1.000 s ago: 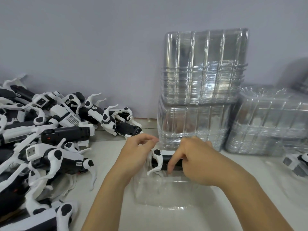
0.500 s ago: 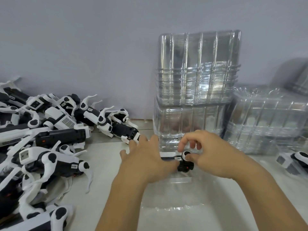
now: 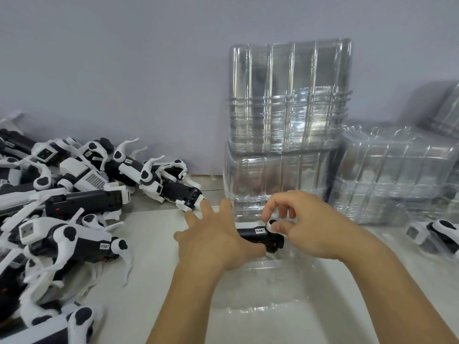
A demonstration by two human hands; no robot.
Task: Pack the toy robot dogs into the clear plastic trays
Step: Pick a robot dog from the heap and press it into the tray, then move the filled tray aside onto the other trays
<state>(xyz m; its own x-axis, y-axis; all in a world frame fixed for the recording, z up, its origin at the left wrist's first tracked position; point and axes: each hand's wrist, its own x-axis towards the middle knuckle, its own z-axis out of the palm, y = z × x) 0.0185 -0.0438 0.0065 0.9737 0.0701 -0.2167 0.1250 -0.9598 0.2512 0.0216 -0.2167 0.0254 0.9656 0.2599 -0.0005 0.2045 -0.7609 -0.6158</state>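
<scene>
Looking down through the head camera, I see both hands meeting over one toy robot dog (image 3: 258, 235) at the far end of a clear plastic tray (image 3: 260, 289) that lies on the pale table (image 3: 149, 281) in front of me; the dog is black-bodied with a white label on its back, lying on its side across the tray's far edge; how deep it sits in the tray I cannot tell, since the plastic is transparent and the hands cover much of it. My left hand (image 3: 213, 239) lies flat over the dog's left part, fingers spread and straight, pressing rather than gripping; my right hand (image 3: 305, 232) has its fingers curled, thumb and forefinger pinching the white round joint at the dog's right end.

Just behind the hands stands a stack of clear trays (image 3: 285, 135), two bundles high, against the grey wall (image 3: 124, 70); a lower stack of trays (image 3: 397, 175) stands beside it to the right. At the far right edge a packed dog (image 3: 437, 234) lies in clear plastic on the table. To the left a heap of loose robot dogs (image 3: 69, 199), black and white with legs tangled, is piled from the wall to the near edge; the nearest one lies close to my left fingertips but apart from them.
</scene>
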